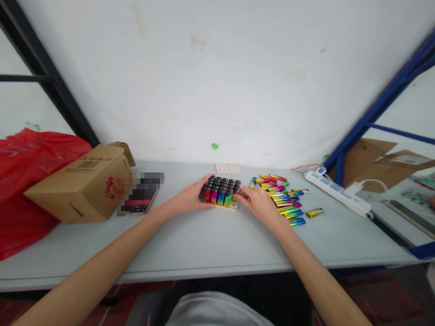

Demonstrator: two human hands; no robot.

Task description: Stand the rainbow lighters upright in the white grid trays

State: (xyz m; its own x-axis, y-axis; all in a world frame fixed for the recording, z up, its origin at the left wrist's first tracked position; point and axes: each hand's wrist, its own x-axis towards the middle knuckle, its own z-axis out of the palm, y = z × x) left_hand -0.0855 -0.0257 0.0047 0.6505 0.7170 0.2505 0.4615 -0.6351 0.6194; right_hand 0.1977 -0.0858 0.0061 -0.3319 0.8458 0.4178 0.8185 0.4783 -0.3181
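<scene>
Upright lighters (221, 197) with black tops and shiny coloured bodies stand in rows in a white tray (232, 208), in front of me on the table. My left hand (194, 195) is wrapped round the left side of this block, fingers behind and thumb along the front. At the front right corner of the tray, my right hand (255, 200) is closed in a pinch on a yellowish lighter (234, 199), mostly hidden by the fingers. Right of that hand lies a loose pile of metallic-coloured lighters (282, 198). One single gold lighter (315, 213) lies apart from the pile.
A second white tray (228, 168) lies by the wall. On the left are a phone (144, 194), a cardboard box (84, 185) and a red plastic bag (30, 181). A white power strip (338, 192) with a plugged-in cable runs along the right, beside a blue frame (384, 108).
</scene>
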